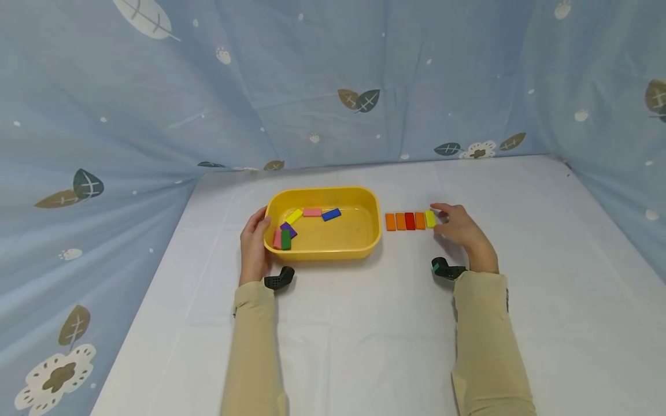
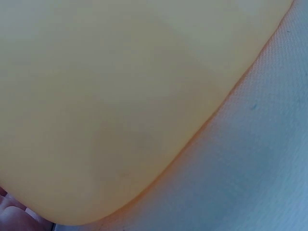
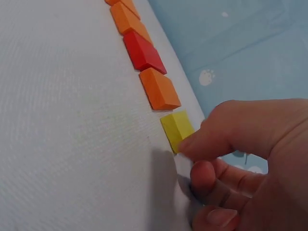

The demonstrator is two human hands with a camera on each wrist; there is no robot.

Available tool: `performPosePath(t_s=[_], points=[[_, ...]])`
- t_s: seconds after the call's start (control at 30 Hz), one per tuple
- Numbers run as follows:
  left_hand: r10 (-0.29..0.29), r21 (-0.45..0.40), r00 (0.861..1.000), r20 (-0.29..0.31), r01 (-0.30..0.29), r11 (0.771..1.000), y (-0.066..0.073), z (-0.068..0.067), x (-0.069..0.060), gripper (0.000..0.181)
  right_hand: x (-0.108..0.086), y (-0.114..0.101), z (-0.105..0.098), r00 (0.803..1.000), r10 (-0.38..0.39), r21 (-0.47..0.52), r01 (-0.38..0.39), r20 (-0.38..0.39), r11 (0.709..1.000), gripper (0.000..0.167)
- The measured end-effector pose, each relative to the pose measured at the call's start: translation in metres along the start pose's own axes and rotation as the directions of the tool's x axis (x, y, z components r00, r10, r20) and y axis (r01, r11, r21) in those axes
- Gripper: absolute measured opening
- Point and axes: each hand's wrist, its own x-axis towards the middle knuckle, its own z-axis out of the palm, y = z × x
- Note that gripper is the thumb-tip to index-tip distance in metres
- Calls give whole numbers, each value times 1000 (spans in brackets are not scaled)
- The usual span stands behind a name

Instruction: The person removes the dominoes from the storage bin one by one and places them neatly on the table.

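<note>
A yellow plastic tub [image 1: 333,254] stands on the white cloth. My left hand [image 1: 255,242] grips its left end, thumb over the rim and fingers outside. The tub's wall [image 2: 125,96] fills most of the left wrist view. To its right runs a row of flat blocks: two orange, a red block [image 1: 410,221], another orange block [image 1: 420,221] and a yellow block [image 1: 430,219] at the right end. My right hand [image 1: 460,228] pinches the yellow block [image 3: 175,127] by its ends. In the right wrist view, the other fingers curl beneath, and the thumb hides part of the block.
Inside the tub lie several blocks, among them a blue block [image 1: 331,215], a green block [image 1: 286,240] and a purple block [image 1: 291,229]. A patterned blue curtain [image 1: 312,86] rises behind the table. A dark wrist camera [image 1: 280,278] sits near the tub's front.
</note>
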Motion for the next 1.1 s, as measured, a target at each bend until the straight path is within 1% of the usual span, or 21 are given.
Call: performPosePath(t_s=[0.1,0.23,0.3,0.37,0.43,0.5,0.53,0.6,0.67,0.7,0.73,0.83,0.9,0.93,1.07,1.1], points=[[-3,0,1000,-6,3,1000,-1,0,-1,35,-2,1,-1,1000,10,21,-9,-11,1000,57],[-6,7,1000,-7,6,1000,-1,0,-2,36,-3,2,-2,999,26,65,-23,-46,998,52],[-10,9,1000,-8,10,1000,1,0,-3,36,-5,0,-4,997,18,85,-12,-70,996,51],[-13,-1,1000,-7,13,1000,3,1,-3,35,-4,-2,-5,994,9,107,2,-108,994,49],[-14,-9,1000,-6,14,1000,4,1,-3,35,2,2,-3,986,-18,118,38,-167,992,47],[-12,-11,1000,-8,12,1000,5,2,-3,35,15,14,1,971,-51,97,75,-232,992,45],[-7,-9,1000,-8,7,1000,3,1,-2,35,24,21,5,962,-59,85,84,-266,993,44],[-2,-1,1000,-11,2,1000,1,1,-2,35,40,35,13,945,-77,64,102,-318,993,44],[-2,4,1000,-15,2,1000,1,1,-2,35,51,43,19,930,-88,52,113,-357,992,45],[-4,4,1000,-16,4,1000,0,0,-2,35,48,37,18,933,-98,96,139,-347,986,42],[-9,6,1000,-16,10,1000,1,0,-2,35,51,37,19,927,-104,100,150,-360,984,41],[-19,-5,1000,-18,19,1000,2,0,-2,35,55,32,24,899,-146,88,199,-413,976,39],[-26,-13,1000,-12,26,1000,4,0,-3,35,57,26,29,877,-180,79,239,-445,968,37],[-27,-18,1000,-7,27,999,4,0,-3,35,64,29,35,853,-192,32,237,-485,971,38],[-30,-32,1000,6,30,999,6,1,-4,36,66,14,46,802,-275,31,343,-531,939,34],[-30,-32,1000,5,30,999,6,1,-4,37,65,8,48,793,-295,25,363,-533,931,34]])
